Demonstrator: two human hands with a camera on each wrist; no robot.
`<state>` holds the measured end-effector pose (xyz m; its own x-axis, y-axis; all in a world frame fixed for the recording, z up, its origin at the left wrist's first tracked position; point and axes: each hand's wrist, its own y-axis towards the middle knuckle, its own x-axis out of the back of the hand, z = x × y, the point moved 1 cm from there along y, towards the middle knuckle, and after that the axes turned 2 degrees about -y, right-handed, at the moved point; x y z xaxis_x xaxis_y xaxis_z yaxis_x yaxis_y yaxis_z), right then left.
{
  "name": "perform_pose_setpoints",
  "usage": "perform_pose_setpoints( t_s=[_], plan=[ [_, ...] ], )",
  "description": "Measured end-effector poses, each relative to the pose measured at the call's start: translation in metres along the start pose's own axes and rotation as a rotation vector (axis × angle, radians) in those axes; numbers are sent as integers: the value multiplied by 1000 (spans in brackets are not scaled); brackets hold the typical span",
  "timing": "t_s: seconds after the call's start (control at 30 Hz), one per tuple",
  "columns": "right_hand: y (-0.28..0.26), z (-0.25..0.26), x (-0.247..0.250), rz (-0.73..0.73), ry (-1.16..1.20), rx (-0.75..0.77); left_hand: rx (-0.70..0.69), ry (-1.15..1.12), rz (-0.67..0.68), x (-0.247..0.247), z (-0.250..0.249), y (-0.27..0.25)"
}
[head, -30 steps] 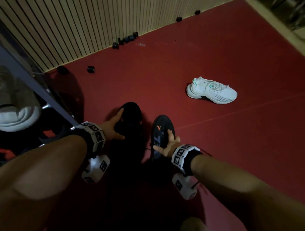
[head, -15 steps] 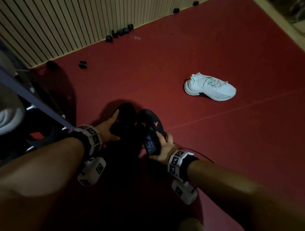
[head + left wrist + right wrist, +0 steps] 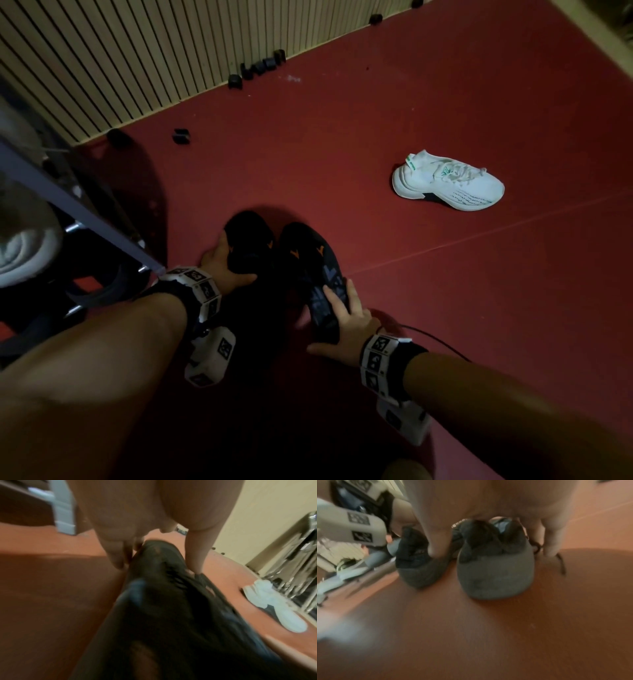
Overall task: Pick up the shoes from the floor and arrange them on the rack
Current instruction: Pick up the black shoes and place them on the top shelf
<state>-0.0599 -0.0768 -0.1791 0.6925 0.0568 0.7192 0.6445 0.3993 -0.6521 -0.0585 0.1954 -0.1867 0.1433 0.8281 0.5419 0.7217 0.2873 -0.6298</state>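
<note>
Two black shoes with orange marks stand side by side on the red floor. My left hand (image 3: pixel 227 267) grips the left black shoe (image 3: pixel 250 236) at its middle; the left wrist view shows fingers (image 3: pixel 116 550) on one side of it and the thumb on the other. My right hand (image 3: pixel 342 313) grips the right black shoe (image 3: pixel 308 260) near its heel (image 3: pixel 494 572), with the thumb (image 3: pixel 436 540) down between the two heels. A white shoe (image 3: pixel 448 181) lies on its own further right. The shoe rack (image 3: pixel 78 209) is at my left.
A white shoe (image 3: pixel 20 246) sits on the rack. Small black blocks (image 3: pixel 260 66) lie along the slatted wall (image 3: pixel 137 51), with one more (image 3: pixel 181 136) nearer the rack. A thin black cable (image 3: pixel 435 337) trails on the floor by my right wrist.
The right black shoe has slid left until it sits against the left one. Both hands have gone from spread fingers over the shoes to a grip round them.
</note>
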Motion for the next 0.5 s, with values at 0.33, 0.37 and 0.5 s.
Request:
perform_pose_setpoints(
  t_s=[0.33,0.37,0.5],
  plan=[
    [16,9,-2,12,-105,-47,134,323,38,-45,6,-64],
    [17,9,-1,1,-111,-38,138,313,15,-49,5,-67],
    [23,4,13,-87,-161,13,146,258,48,-60,-2,-78]
  ],
)
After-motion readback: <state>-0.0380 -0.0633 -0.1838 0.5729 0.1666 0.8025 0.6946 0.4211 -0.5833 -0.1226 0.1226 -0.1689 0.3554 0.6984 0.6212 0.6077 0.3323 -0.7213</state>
